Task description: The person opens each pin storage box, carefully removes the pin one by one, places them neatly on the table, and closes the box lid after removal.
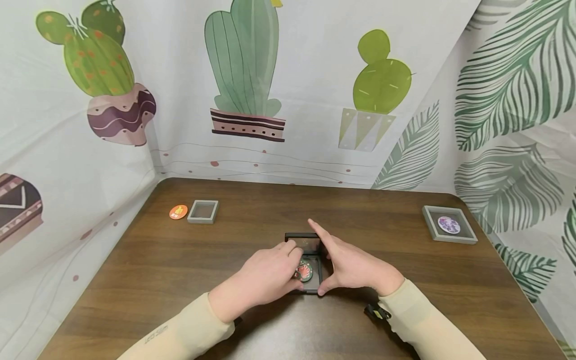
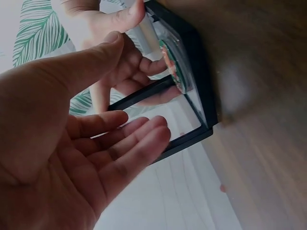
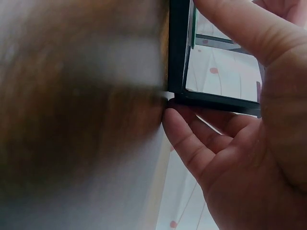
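Note:
A black hinged display case point(image 1: 321, 274) lies on the table with its clear-windowed lid point(image 1: 309, 245) raised at the back. On its base sits a round dark green badge point(image 1: 305, 271) with a red and white picture, partly covered by my left hand point(image 1: 272, 272). That hand reaches over the left side, its thumb and loosely bent fingers spread apart with nothing between them in the left wrist view. My right hand point(image 1: 355, 262) holds the case at its right side, thumb at the front corner and fingers point(image 3: 184, 139) behind the lid by the hinge.
At the back left, an orange round badge point(image 1: 178, 212) lies beside a small grey square frame point(image 1: 203, 212). A larger grey frame point(image 1: 429, 225) holding a purple round badge point(image 1: 449, 225) stands at the right. Printed cloth point(image 1: 315, 100) hangs behind the wooden table point(image 1: 382, 210).

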`<state>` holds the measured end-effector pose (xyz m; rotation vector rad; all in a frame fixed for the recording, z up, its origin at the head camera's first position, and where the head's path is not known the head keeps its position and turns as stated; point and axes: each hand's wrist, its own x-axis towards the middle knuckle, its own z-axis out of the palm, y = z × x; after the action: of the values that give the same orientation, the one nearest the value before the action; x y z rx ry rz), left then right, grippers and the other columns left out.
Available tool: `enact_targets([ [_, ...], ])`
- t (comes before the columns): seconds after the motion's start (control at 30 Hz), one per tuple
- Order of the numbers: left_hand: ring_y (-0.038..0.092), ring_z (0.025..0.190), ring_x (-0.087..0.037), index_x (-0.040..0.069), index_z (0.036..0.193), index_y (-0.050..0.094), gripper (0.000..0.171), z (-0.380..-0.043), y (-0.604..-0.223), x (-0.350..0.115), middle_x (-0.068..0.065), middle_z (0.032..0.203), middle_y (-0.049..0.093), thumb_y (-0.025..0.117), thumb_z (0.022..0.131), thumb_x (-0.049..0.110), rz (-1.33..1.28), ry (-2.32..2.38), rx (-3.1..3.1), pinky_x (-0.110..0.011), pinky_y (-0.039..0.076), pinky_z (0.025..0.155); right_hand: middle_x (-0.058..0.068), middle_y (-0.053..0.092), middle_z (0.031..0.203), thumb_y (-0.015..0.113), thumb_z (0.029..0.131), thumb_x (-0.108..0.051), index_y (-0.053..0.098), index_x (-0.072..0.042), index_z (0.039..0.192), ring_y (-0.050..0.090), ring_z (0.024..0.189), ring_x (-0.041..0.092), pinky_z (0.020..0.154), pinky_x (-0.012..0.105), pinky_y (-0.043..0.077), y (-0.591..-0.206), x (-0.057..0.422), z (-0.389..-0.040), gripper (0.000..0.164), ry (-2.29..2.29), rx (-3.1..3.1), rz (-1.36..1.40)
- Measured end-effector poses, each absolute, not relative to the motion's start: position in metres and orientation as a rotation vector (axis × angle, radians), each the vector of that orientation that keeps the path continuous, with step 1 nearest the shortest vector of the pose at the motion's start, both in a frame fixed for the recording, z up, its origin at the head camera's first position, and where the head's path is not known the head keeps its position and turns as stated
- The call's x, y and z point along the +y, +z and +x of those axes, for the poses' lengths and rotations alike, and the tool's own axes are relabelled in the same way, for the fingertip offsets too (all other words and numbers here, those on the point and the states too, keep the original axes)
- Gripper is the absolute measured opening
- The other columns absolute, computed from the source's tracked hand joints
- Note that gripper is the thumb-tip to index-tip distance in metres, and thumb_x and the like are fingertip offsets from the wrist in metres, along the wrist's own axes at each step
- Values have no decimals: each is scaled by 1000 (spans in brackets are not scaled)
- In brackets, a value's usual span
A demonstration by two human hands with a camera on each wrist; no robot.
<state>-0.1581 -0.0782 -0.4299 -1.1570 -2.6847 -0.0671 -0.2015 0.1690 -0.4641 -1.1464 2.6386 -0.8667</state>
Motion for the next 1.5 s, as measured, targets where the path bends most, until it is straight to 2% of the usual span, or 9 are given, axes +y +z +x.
enact_targets([
  [0.17,47,81,-11,12,105,57,55,-162,-434,-78,5,93,47,76,78,55,-1179,-62,-2677,-25,48,57,10,45,136,91,55,-53,-11,-29,157,59,91,16,80,27,49,-463,169,-202,146,-866,2639,-1141],
  [0.4,49,86,-10,9,120,60,63,-165,-438,-77,5,98,52,74,81,56,-1208,-85,-2732,-24,49,64,9,47,133,90,56,-53,-12,-30,157,59,90,16,80,28,49,-462,170,-201,146,-857,2635,-1139],
  [0.7,50,86,-10,10,116,62,56,-168,-444,-74,5,97,53,75,82,52,-1225,-56,-2732,-25,50,65,10,46,134,91,55,-52,-12,-33,157,59,91,15,81,29,49,-463,170,-201,146,-864,2634,-1130],
  [1.0,50,86,-11,11,113,62,55,-172,-451,-73,6,96,53,76,80,52,-1241,-47,-2731,-25,50,66,9,46,134,91,56,-53,-12,-32,157,58,91,15,81,29,49,-462,170,-201,145,-856,2633,-1132],
  [1.33,50,85,-12,15,104,64,43,-175,-454,-67,8,92,52,76,82,49,-1269,-63,-2740,-25,48,66,9,45,136,91,55,-53,-11,-32,157,58,91,16,80,28,49,-463,171,-201,146,-866,2633,-1134],
  [1.5,51,88,-12,16,104,64,41,-175,-454,-65,7,96,54,77,82,48,-1283,-55,-2742,-25,49,69,7,48,131,91,55,-54,-11,-33,157,57,89,16,78,28,49,-463,170,-201,146,-862,2640,-1141],
])
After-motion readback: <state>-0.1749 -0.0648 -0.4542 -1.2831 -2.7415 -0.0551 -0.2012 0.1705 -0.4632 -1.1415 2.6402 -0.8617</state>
